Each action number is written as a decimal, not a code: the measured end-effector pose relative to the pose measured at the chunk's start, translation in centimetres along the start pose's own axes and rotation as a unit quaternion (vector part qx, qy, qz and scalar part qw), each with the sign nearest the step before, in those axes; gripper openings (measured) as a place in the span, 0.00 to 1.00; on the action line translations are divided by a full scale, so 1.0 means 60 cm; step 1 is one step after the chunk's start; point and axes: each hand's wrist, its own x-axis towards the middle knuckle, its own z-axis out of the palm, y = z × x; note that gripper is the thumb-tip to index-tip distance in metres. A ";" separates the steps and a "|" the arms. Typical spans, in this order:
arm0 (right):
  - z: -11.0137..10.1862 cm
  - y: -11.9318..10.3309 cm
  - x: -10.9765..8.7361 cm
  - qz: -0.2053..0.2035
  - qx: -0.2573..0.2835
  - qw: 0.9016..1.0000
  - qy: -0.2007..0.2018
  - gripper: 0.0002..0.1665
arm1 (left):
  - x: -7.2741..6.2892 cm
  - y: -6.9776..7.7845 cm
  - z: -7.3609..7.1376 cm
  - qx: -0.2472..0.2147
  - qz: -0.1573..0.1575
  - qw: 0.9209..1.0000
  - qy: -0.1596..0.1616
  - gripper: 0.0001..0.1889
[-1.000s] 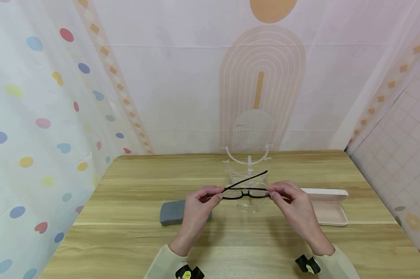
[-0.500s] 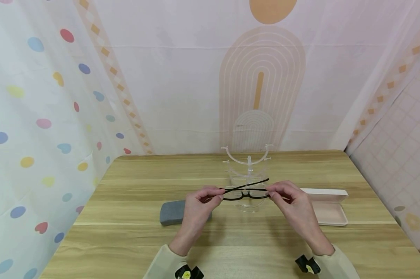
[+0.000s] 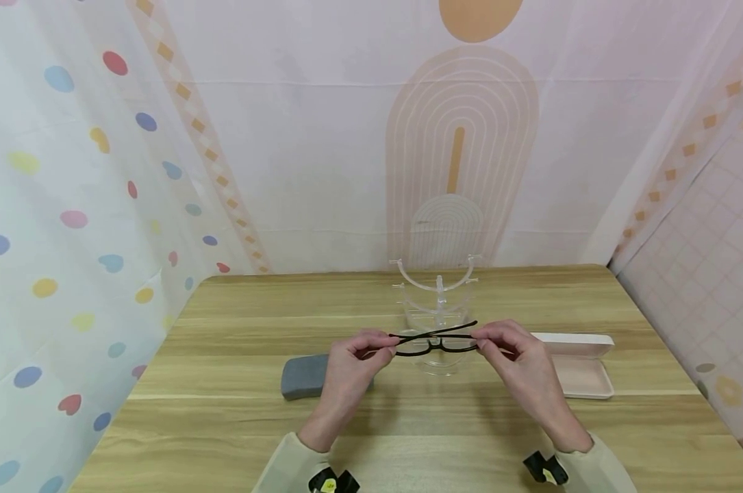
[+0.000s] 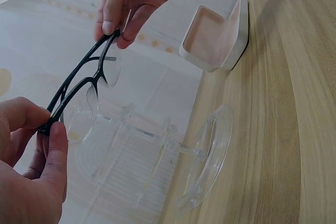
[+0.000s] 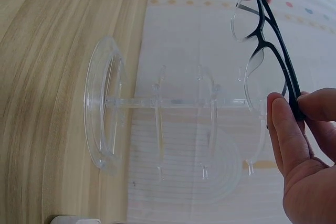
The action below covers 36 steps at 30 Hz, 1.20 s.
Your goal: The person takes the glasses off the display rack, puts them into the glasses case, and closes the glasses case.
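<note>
Black half-rim eyeglasses (image 3: 435, 346) are held up in the air between both hands. The left hand (image 3: 351, 366) pinches the left corner of the frame between thumb and fingers. At the other corner, the right hand (image 3: 520, 366) pinches the frame likewise. Both temples lie folded behind the lenses and cross each other; one tip still sticks up a little at the right in the head view. In the left wrist view the clear lenses hang below the black upper rim (image 4: 79, 85). Behind the glasses stands a clear tiered display stand (image 5: 178, 102), partly hidden by them in the head view.
A grey glasses case (image 3: 303, 376) lies on the wooden table (image 3: 235, 424), partly behind the left hand. An open white case with a pinkish lining (image 3: 583, 378) sits beyond the right hand. Patterned curtains (image 3: 309, 150) hang behind and at the sides.
The raised temple has swung down toward the frame, and its tip now sits lower. The other temple has come into view across it. Both hands stay nearly in place, gripping the eyeglasses.
</note>
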 end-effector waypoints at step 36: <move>-0.069 0.024 -0.030 0.085 0.102 0.991 -0.012 0.13 | 0.006 -0.019 0.048 -0.075 0.005 0.996 -0.055 0.12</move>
